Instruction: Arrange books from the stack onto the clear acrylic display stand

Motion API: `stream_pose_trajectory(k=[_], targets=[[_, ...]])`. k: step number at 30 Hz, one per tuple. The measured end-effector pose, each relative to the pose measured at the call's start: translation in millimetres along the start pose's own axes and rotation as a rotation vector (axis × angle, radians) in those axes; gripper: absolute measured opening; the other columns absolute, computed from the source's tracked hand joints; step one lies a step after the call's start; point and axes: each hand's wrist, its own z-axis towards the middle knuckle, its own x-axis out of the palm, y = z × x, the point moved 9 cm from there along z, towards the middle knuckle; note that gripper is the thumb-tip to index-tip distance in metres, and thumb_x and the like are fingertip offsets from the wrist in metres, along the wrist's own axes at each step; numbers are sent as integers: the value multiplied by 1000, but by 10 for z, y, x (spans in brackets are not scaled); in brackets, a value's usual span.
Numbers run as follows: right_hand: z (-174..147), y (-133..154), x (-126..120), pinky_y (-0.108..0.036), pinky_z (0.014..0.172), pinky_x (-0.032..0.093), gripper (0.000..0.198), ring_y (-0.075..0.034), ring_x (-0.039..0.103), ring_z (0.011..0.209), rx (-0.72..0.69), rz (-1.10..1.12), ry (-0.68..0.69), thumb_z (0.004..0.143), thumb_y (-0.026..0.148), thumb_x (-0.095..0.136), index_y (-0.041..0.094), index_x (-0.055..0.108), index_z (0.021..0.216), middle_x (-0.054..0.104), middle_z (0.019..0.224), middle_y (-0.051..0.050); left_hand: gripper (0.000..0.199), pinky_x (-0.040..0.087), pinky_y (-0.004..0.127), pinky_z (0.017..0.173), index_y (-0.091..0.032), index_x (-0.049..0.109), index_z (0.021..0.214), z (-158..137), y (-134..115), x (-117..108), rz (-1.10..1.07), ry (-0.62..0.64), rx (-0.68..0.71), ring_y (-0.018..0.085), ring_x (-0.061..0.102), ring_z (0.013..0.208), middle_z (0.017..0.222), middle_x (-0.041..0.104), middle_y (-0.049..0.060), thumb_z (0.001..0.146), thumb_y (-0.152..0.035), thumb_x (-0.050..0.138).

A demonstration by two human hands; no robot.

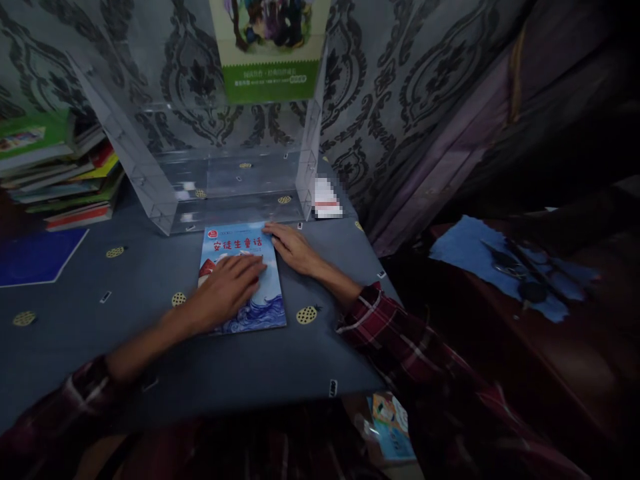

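Note:
A blue paperback book (265,303) with red Chinese characters on its cover lies closed on the dark table. My left hand (230,287) rests flat across the middle of the cover, fingers stretched out and hiding part of the picture. At the book's upper right corner, my right hand (293,247) touches the edge with its fingers extended. Just beyond the book stands a clear acrylic rack (165,200). Another book (273,83), with a green band, sits upright in the upper part of that rack.
To the left is a stack of books (65,173), with a dark blue book (40,257) lying before it. A pixelated white item (327,199) is by the rack's right side. Past the table's right edge, a lower surface holds a blue cloth (470,257) with scissors (507,263) on it.

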Motion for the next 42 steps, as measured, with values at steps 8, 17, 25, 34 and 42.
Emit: stream_pose_trajectory(k=[8,17,25,34,42], targets=[[4,44,-3,-47,122,38,40,-22,50,143,7,-30,18,105,23,39,21,59,139,57,151,-10,41,38,55,114,-18,59,139,373,369,54,49,-118,-74,31,49,137,145,58,14,104,-34,42],[2,50,8,-49,122,37,40,-23,49,143,3,-19,27,102,23,44,19,59,139,56,152,-10,39,28,62,120,-27,60,140,197,90,97,7,-39,38,30,44,142,148,55,10,105,-30,43],[0,40,29,-50,122,36,37,-24,47,144,-1,-38,48,103,25,46,21,59,138,54,154,-9,40,31,62,120,-35,64,136,1,-205,65,-66,2,186,28,41,145,149,55,7,103,-22,46],[-5,53,18,-50,122,37,37,-25,47,144,-1,-46,47,103,25,47,21,59,138,53,154,-9,64,20,65,125,-49,63,133,-140,-419,132,-114,142,293,26,35,149,155,49,-4,89,-3,54],[-8,55,46,-52,119,39,38,-26,49,142,-45,-81,28,104,27,45,18,59,138,54,153,-13,77,24,65,123,-45,61,137,-187,-442,108,-100,130,328,29,35,149,156,48,-1,79,6,55]])
